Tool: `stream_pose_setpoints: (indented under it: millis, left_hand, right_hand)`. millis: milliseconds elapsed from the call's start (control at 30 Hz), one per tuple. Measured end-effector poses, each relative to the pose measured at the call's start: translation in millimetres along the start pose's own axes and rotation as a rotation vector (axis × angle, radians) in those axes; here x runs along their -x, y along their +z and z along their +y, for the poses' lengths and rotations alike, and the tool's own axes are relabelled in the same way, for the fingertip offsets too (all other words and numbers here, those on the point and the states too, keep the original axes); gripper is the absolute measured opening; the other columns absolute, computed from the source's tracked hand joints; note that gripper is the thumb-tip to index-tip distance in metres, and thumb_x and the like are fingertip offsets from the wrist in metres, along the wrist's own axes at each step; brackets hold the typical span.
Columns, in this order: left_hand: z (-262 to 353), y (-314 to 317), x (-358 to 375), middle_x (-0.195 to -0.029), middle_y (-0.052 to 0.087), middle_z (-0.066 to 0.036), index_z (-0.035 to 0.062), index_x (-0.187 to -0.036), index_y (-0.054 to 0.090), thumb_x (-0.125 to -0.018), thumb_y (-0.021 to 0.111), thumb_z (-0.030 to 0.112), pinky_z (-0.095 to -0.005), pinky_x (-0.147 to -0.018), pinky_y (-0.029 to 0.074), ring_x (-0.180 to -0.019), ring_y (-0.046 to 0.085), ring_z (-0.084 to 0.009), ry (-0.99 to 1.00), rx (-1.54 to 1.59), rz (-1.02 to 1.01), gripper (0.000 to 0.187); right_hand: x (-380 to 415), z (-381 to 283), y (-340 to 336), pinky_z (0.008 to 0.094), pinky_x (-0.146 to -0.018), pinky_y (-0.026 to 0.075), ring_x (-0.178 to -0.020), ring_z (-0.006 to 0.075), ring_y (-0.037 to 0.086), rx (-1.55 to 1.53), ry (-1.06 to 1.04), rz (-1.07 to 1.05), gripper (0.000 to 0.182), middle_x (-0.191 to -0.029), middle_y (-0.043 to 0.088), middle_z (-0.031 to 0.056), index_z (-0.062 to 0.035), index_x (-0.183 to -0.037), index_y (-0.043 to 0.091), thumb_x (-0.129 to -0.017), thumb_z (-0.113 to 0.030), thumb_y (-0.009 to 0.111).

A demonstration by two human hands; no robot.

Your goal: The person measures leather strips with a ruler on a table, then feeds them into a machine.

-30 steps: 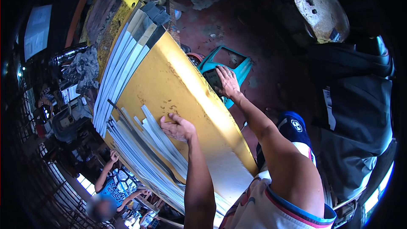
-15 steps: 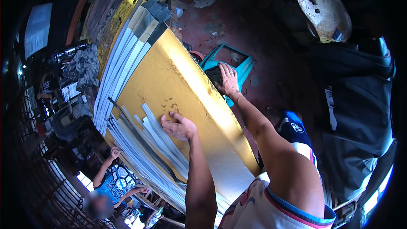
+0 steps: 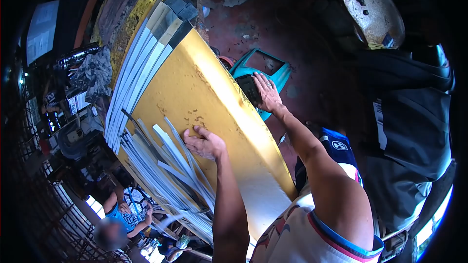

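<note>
My left hand hangs over the yellow metal surface, its thumb apart from loosely bent fingers and nothing in it. Close beside it lie loose, pale, narrow strips. Beyond the yellow edge, my right hand is at a black phone-like device, fingers stretched along its side; it seems to grip the edge, though the thumb is mostly hidden. Under the device stands a teal plastic stool. Whether the device still rests on it is hard to tell.
A bundle of long pale strips runs along the far side, with dark blocks at its end. A co-worker in a blue jersey handles thin strips at lower left. A worn metal seat and black covering stand right.
My right hand has shifted slightly right, and more of the black device shows. Some loose strips near my left hand have moved. The co-worker's hands have come together around thin strips.
</note>
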State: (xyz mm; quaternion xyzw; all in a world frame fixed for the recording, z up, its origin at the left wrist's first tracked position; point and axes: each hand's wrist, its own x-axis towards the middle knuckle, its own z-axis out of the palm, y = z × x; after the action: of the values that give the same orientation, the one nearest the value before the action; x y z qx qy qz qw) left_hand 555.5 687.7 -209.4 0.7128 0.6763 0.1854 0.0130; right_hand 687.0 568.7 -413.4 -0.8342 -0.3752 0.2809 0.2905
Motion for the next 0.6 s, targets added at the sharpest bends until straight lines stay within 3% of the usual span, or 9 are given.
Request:
stream_pose_setpoints:
  millis: [233, 367, 600]
  left_hand:
    - [3, -1, 1, -0.099, 0.051, -0.013, 0.0060, -0.122, 0.053, -0.098, 0.057, 0.035, -0.0459, -0.087, 0.041, -0.097, 0.051, -0.0316, 0.009, -0.018, 0.023, 0.038]
    - [6, -3, 1, -0.105, 0.055, -0.015, 0.0057, -0.122, 0.054, -0.099, 0.057, 0.036, -0.0454, -0.089, 0.043, -0.101, 0.053, -0.0324, -0.021, -0.037, -0.005, 0.038]
    - [5, -4, 1, -0.105, 0.055, -0.015, 0.0062, -0.123, 0.054, -0.099, 0.056, 0.036, -0.0461, -0.089, 0.043, -0.099, 0.055, -0.0332, -0.016, -0.048, -0.008, 0.038]
  right_hand:
    - [0, -3, 0, 0.0540, -0.121, 0.022, -0.154, 0.0300, 0.019, 0.012, 0.018, 0.000, 0.111, -0.166, 0.020, 0.0099, -0.0104, -0.158, 0.021, -0.070, -0.040, 0.083]
    - [-1, -4, 1, 0.0534, -0.121, 0.022, -0.154, 0.0294, 0.020, -0.001, 0.030, 0.015, 0.110, -0.166, 0.020, 0.0100, -0.0102, -0.158, 0.022, -0.071, -0.038, 0.082]
    - [-12, -6, 4, 0.0539, -0.118, 0.027, -0.145, 0.0338, 0.035, -0.239, 0.152, 0.129, 0.087, -0.151, 0.042, 0.0163, -0.0072, -0.153, 0.030, -0.078, -0.023, 0.071]
